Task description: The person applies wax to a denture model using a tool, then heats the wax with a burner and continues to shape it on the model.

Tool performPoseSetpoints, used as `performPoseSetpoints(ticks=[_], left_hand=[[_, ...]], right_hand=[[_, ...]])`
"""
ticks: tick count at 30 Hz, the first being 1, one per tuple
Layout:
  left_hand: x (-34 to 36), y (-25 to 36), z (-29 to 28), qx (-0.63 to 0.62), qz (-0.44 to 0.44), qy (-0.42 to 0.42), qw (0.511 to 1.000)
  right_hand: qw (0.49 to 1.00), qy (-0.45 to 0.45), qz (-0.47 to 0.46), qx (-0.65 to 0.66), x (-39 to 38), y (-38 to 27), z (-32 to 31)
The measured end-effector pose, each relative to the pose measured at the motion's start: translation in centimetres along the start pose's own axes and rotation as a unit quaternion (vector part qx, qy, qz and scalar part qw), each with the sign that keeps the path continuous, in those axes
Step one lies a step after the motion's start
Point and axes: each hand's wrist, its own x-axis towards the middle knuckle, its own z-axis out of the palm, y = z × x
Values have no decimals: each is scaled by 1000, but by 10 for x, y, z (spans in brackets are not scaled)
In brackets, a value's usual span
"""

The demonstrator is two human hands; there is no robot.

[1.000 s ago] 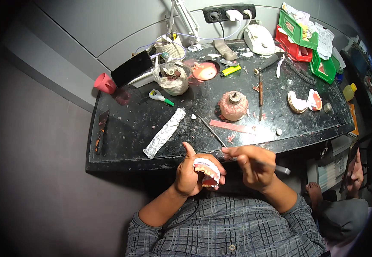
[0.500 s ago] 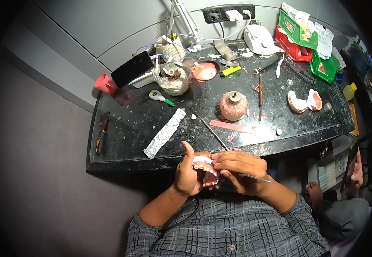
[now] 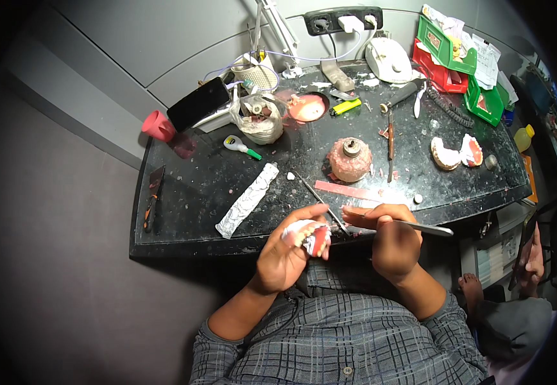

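Note:
My left hand [image 3: 277, 262] is wrapped around a dental model [image 3: 319, 240] of white plaster with pink wax and a row of teeth, held over my lap in front of the table edge. To the right, apart from the model, my right hand [image 3: 397, 247] grips a slim metal wax knife [image 3: 429, 228] whose flat end sticks out rightward. Its other end is hard to make out near the fingertips. On the tabletop beyond the hands lie another thin metal instrument [image 3: 317, 197] and a pink wax strip [image 3: 346, 190].
A wax-crusted spirit burner [image 3: 350, 160] stands mid-table on the black table [image 3: 188, 221]. Nearby are a foil-wrapped bar [image 3: 248, 200], a brown-handled knife [image 3: 391, 144], a yellow lighter [image 3: 345, 106] and plaster models [image 3: 445, 154]. Another person's hand [image 3: 535, 256] holds a dark device at right.
My right hand has drawn away from the dental model to the right, with the wax knife swung higher. My left hand has turned the model and curled its raised thumb in.

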Motion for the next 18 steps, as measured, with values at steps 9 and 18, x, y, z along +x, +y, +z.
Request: performPoseSetpoints(ticks=[9,18], left_hand=[[2,1,-17,520,305,-7,798],[-1,3,-17,111,69,-7,991]], right_hand=[[996,-59,-18,-67,5,-12,-1],[977,-110,-90,-162,17,-22,-4]])
